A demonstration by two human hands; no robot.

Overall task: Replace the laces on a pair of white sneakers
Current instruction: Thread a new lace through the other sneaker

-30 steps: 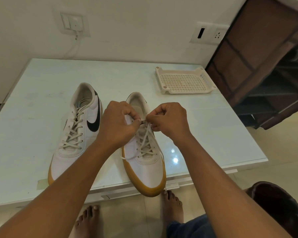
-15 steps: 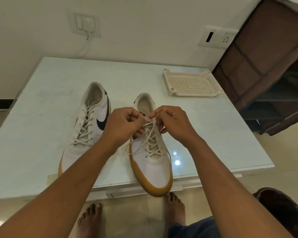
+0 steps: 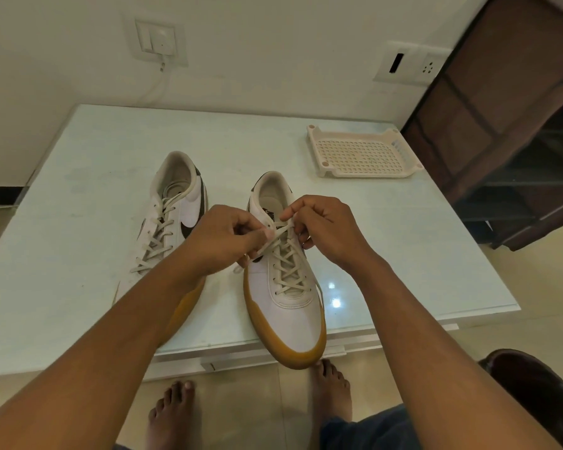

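Observation:
Two white sneakers with gum soles stand on a pale table (image 3: 78,241), toes toward me. The left sneaker (image 3: 173,216) is laced and untouched. The right sneaker (image 3: 290,306) has its toe hanging past the table's front edge. Its cream lace (image 3: 286,264) crosses the eyelets up to the tongue. My left hand (image 3: 221,241) pinches one lace strand at the top eyelets. Close beside it, my right hand (image 3: 325,225) pinches the other strand over the tongue. The fingers hide the lace ends.
A cream perforated plastic tray (image 3: 361,154) lies at the table's back right. A dark wooden shelf unit (image 3: 507,131) stands to the right of the table. Wall sockets sit above. My bare feet (image 3: 332,388) are on the floor under the front edge.
Both hands stayed at the top of the right sneaker, working the lace; the strand between them now lies slanted across the tongue. The camera shifted slightly.

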